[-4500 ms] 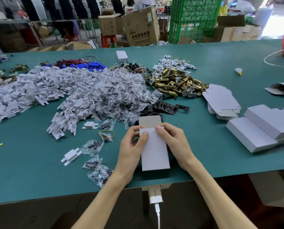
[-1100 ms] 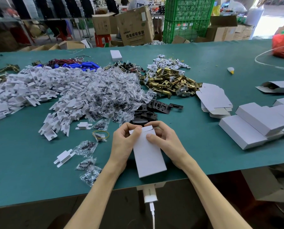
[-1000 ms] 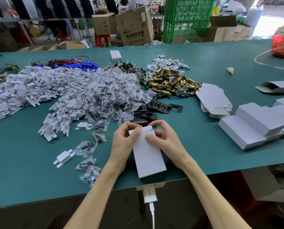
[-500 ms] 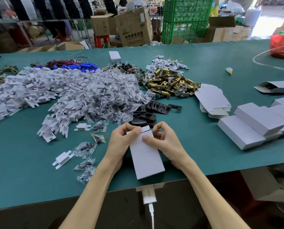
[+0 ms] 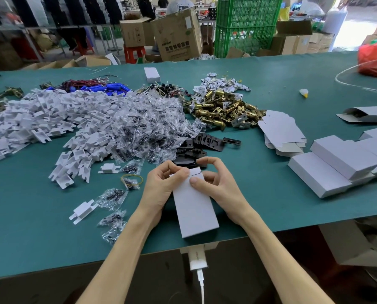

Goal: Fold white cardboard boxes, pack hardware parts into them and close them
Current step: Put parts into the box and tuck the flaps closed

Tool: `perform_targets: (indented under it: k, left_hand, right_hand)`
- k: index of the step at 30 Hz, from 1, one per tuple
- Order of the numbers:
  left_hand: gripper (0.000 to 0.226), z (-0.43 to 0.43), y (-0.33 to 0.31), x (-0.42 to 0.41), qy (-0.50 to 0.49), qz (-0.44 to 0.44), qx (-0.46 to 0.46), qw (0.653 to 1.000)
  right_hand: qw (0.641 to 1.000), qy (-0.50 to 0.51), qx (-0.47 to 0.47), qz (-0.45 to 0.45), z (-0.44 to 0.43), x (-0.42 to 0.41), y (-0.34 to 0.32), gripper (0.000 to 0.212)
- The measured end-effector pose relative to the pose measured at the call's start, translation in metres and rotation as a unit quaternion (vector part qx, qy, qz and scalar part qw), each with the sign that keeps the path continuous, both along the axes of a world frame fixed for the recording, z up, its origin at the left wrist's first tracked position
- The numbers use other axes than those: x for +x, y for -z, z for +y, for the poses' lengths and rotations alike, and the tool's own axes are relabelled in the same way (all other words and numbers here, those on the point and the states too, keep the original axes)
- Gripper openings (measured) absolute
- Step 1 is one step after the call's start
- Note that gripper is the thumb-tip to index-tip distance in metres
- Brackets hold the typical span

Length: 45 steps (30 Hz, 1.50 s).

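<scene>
A white cardboard box (image 5: 194, 209) lies lengthwise near the front edge of the green table (image 5: 29, 227). My left hand (image 5: 161, 189) grips its far left corner, thumb and fingers curled over the end flap. My right hand (image 5: 216, 183) holds the far right corner, thumb pressed on the top face, fingers curled behind the flap. The small tuck flap sticks up between my fingertips. Black metal plates (image 5: 202, 145) lie just beyond the box. Brass latch parts (image 5: 224, 110) are piled farther back.
Bagged screws (image 5: 143, 130) and white plastic pieces (image 5: 40, 119) spread across the left. Flat box blanks (image 5: 281, 134) and finished white boxes (image 5: 336, 163) sit at the right. A red bag (image 5: 374, 58) is far right. Loose screw bags (image 5: 113, 216) lie near my left forearm.
Both hands stayed on the box's far end; my fingers have worked the end flap inward, and the box has turned slightly, its near end swinging right.
</scene>
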<state>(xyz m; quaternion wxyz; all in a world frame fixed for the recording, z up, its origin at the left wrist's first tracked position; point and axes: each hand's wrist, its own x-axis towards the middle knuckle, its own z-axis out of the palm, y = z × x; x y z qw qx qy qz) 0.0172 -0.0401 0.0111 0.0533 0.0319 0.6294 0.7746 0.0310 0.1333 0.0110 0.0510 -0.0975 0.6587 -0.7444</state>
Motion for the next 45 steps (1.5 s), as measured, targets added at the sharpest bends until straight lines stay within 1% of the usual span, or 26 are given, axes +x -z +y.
perform_targets:
  k: [4,10,14,20,27,31,39,42,45]
  left_hand:
    - [0.022,-0.003,-0.001,-0.003,0.012,-0.021,-0.003,1.000]
    - [0.016,-0.007,-0.010,-0.008,0.057,-0.073,0.027,0.995]
    - [0.020,-0.005,-0.010,-0.010,0.044,-0.078,0.020,0.996]
    - [0.017,-0.005,-0.010,-0.009,0.044,-0.070,0.019,0.996]
    - [0.019,-0.003,-0.010,-0.008,0.036,-0.059,0.006,0.998]
    - [0.020,-0.003,-0.009,-0.007,0.034,-0.044,-0.011,0.998]
    - [0.021,0.003,-0.004,0.004,-0.010,0.019,-0.057,0.998]
    - [0.024,0.010,-0.006,0.006,-0.029,0.024,-0.084,0.996]
    - [0.026,0.012,-0.012,0.003,-0.028,0.029,-0.118,0.992]
  right_hand:
    - [1.000,-0.004,0.003,0.005,0.001,-0.001,0.001,0.049]
    - [1.000,0.004,-0.007,-0.002,0.000,-0.001,0.002,0.049]
    - [1.000,0.002,0.000,0.006,0.001,0.000,0.002,0.044]
    - [1.000,0.010,0.027,0.011,0.001,0.000,0.002,0.038]
    - [0.999,0.017,0.032,0.015,0.001,0.000,0.001,0.031]
    - [0.999,0.019,0.028,0.017,0.001,0.001,0.001,0.029]
    - [0.999,0.018,0.029,0.024,0.001,0.002,0.001,0.027]
    - [0.999,0.018,0.028,0.030,0.002,0.001,0.001,0.023]
    - [0.999,0.021,0.027,0.041,0.001,0.001,0.001,0.020]
